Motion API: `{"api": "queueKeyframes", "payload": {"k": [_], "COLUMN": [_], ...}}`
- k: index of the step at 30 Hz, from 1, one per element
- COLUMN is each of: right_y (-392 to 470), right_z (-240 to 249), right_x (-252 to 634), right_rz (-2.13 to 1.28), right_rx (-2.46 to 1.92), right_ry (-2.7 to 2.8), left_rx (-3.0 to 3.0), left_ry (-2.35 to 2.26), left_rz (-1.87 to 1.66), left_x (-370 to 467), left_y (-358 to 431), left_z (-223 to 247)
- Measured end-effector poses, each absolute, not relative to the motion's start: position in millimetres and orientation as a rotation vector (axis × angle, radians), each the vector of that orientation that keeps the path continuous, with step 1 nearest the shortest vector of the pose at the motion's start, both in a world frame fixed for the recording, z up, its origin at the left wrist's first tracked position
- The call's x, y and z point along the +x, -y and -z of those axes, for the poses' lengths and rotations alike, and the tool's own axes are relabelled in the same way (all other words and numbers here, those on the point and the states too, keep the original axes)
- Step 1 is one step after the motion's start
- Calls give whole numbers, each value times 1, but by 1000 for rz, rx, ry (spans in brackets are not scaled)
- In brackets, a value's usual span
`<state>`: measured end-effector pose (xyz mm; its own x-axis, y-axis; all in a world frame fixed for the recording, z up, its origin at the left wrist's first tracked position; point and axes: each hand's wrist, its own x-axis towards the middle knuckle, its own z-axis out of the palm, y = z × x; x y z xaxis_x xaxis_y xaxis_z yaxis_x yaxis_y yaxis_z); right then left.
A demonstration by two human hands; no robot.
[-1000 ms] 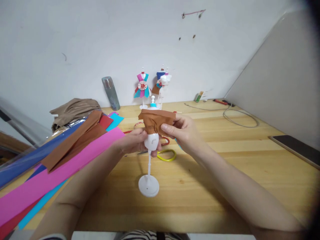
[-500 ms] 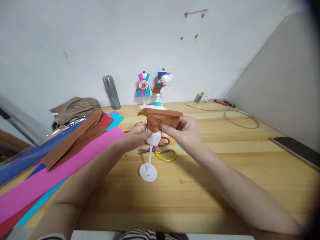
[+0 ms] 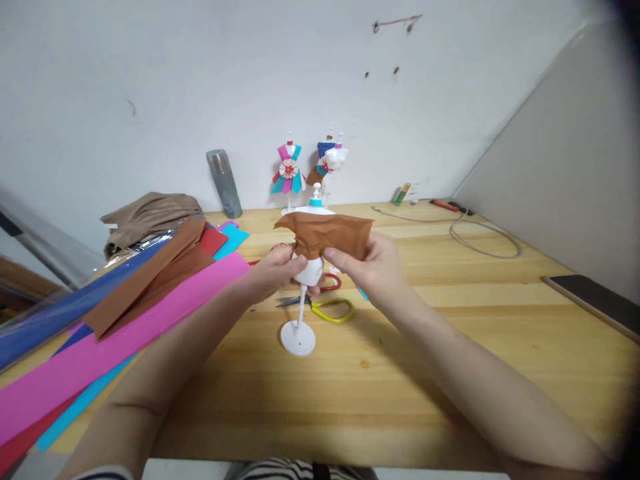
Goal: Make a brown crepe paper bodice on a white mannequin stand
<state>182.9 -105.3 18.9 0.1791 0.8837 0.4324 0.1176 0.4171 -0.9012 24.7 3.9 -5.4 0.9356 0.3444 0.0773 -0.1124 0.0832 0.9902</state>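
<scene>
A small white dress-form mannequin [image 3: 309, 272] with a turquoise neck band is held up on its stand, its round base toward me. Around its chest lies a piece of brown fabric [image 3: 330, 232], creased at the waist. My left hand [image 3: 279, 270] is closed round the mannequin's waist and hip, thumb in front. With thumb and fingers, my right hand [image 3: 373, 267] pinches the fabric's right part, pulling it out sideways; some fingers are hidden behind the cloth. Beneath the mannequin are yellow-handled scissors [image 3: 334, 311] and, partly covered, a red handle loop [image 3: 331, 283].
Coloured strips, among them a pink strip [image 3: 165, 320] and a brown strip [image 3: 145, 280], lie at the left by a brown cloth [image 3: 153, 212]. A thermos [image 3: 224, 183] and dressed mannequins [image 3: 289, 170] stand by the wall. A cable [image 3: 480, 250] and a phone [image 3: 590, 303] are at the right.
The right hand has drawn the brown fabric slightly outward to the right, so more of it is spread flat. The mannequin's base has risen a little; the left hand keeps its hold.
</scene>
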Motion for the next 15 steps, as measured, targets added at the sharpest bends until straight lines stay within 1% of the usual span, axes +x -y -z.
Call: {"api": "queueKeyframes", "payload": {"k": [7, 15], "right_y": [106, 106], "right_z": [-23, -20], "right_x": [183, 179], "right_rz": [-779, -626], "right_rx": [-988, -1130], "right_ry": [1242, 1150], "left_rx": [1451, 1445], "left_ry": [-181, -242], "left_rz": [-395, -447], "left_x": [27, 30], "left_y": [-2, -1], "left_z": [4, 5]}}
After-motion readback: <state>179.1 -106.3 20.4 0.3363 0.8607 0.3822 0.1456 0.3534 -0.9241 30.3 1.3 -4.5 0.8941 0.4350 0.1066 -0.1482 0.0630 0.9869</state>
